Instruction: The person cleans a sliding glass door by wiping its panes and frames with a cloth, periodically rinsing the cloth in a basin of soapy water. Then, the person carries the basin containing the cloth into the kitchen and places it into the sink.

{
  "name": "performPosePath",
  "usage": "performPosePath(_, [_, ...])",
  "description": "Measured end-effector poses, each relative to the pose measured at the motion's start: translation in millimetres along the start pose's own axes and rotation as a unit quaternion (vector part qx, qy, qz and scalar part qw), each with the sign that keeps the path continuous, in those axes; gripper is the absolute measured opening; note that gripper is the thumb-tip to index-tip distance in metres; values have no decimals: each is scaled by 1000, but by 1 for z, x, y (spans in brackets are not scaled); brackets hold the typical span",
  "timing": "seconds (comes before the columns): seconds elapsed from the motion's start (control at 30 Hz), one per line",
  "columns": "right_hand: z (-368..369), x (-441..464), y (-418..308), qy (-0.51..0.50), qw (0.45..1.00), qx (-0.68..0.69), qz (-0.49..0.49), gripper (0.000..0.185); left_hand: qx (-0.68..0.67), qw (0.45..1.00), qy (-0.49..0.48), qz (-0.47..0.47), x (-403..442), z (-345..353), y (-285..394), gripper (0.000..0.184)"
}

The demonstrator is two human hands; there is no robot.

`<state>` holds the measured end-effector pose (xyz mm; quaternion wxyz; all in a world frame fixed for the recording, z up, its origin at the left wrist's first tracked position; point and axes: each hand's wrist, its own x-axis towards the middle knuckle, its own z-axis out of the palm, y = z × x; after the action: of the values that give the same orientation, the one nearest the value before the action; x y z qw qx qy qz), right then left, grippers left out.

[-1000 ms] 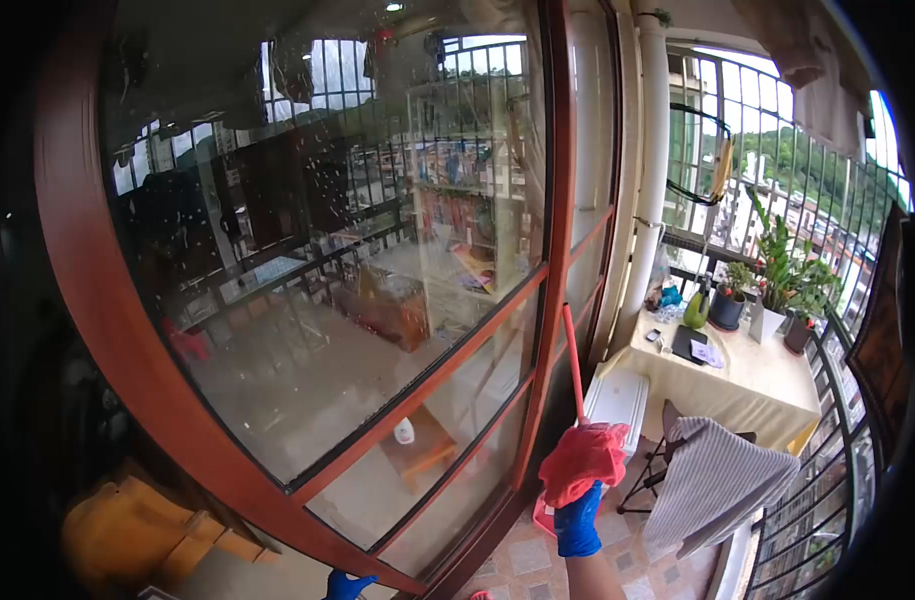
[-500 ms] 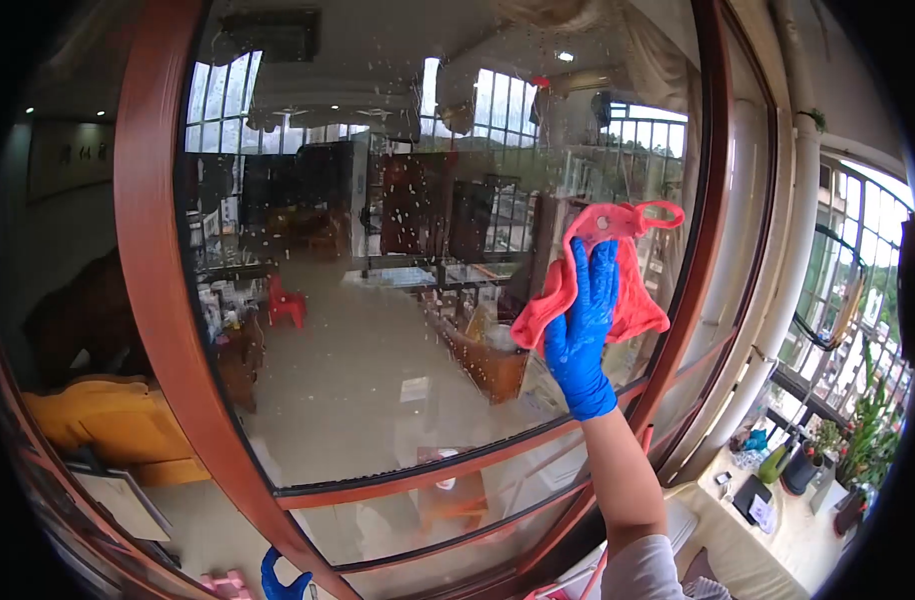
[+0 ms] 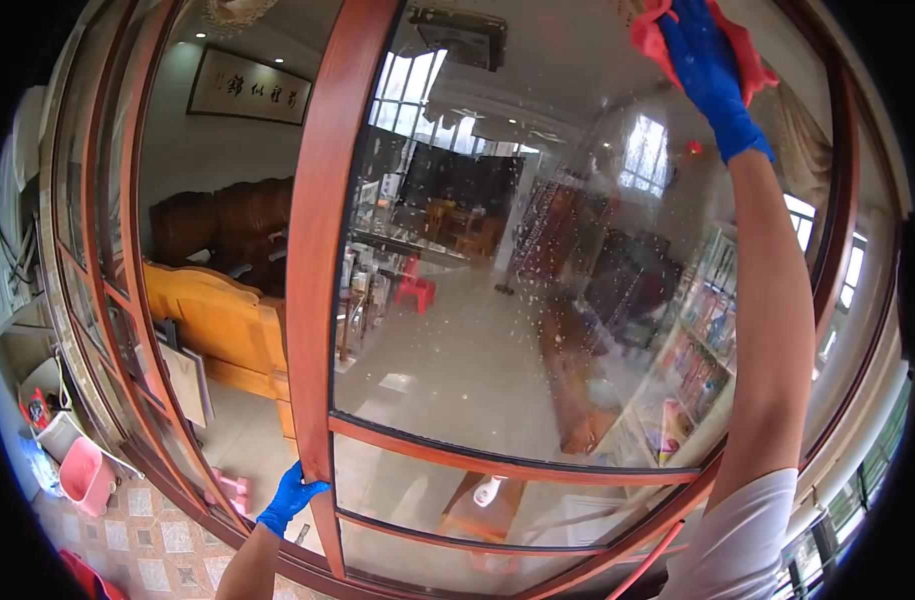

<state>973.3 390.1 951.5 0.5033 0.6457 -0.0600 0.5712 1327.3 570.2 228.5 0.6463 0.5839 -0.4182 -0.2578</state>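
Observation:
My right hand, in a blue rubber glove, presses a red cloth against the upper right of a glass pane. Part of the cloth lies hidden under the palm, and the top is cut off by the view's edge. Droplets and streaks dot the pane, which also carries reflections. Low on the left, my left hand, gloved in blue too, grips the edge of the reddish-brown door frame. Its thumb rests on the front of the frame; the other fingers are partly hidden.
Left of the frame, an opening shows a wooden bench and a leaning board. A pink dumbbell lies on the floor inside. At the far left stand more glass panels and a pink bucket on patterned tiles.
My right hand has moved the cloth up the glass to the top right. My view has turned left. My left hand shows more fully now, on the frame's edge.

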Motion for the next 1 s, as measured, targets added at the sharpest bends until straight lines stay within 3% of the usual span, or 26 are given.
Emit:
performPosePath(0.03, [11, 10, 13, 28, 999, -25, 6, 42, 6, 1000, -1, 0, 2, 0, -1, 58])
performPosePath(0.1, [5, 2, -59, 14, 997, -73, -12, 44, 14, 1000, -1, 13, 2, -4, -10, 57])
performPosePath(0.13, [20, -19, -85, 27, 981, -134, -136, 46, 26, 1000, -6, 4, -1, -5, -3, 57])
performPosePath(0.17, [10, -42, -150, -46, 995, -29, -82, 52, 36, 999, -11, -4, 0, -4, 5, 57])
performPosePath(0.23, [-8, -97, -253, -189, 978, 36, -76, 58, 30, 999, -17, 8, 2, -5, 3, 58])
performPosePath(0.27, [-9, -133, -292, -222, 965, 114, -77, 58, 30, 999, -27, 21, 2, -7, -1, 59])
performPosePath(0.3, [0, -174, -325, -286, 930, 229, -17, 54, 27, 999, -26, 20, 0, -8, -5, 59])
performPosePath(0.33, [-7, -175, -335, -286, 930, 229, -21, 54, 52, 998, -24, 20, 0, -8, -9, 61])
performPosePath(0.43, [-13, -163, -345, -368, 749, 521, 180, 52, 89, 996, -9, 27, 8, -8, -23, 80])
performPosePath(0.5, [6, -122, -316, -266, 903, 335, 38, 57, 146, 989, -1, 7, 8, -9, -26, 89])
performPosePath(0.53, [16, -101, -301, -197, 955, 220, -8, 60, 143, 990, -12, -4, 9, -9, -27, 96])
performPosePath(0.63, [85, 22, -204, 41, 990, 128, -36, 55, 150, 988, -24, -16, 3, -12, -5, 98])
performPosePath(0.7, [95, 81, -166, 104, 990, -46, -84, 45, 154, 988, -14, -13, 9, -12, -1, 97])
performPosePath(0.73, [95, 83, -174, 101, 990, -43, -84, 45, 155, 988, -7, -14, 6, -11, -1, 96])
performPosePath(0.8, [93, 73, -208, 95, 992, -78, 13, 46, 179, 984, 4, -23, -4, -10, 8, 94])
performPosePath(0.9, [70, -19, -295, -58, 992, -105, 39, 56, 180, 983, 19, 18, -2, -10, 5, 88])
performPosePath(1.0, [22, -133, -382, -249, 968, -14, 37, 71, 182, 982, 25, 38, 2, -11, 2, 80])
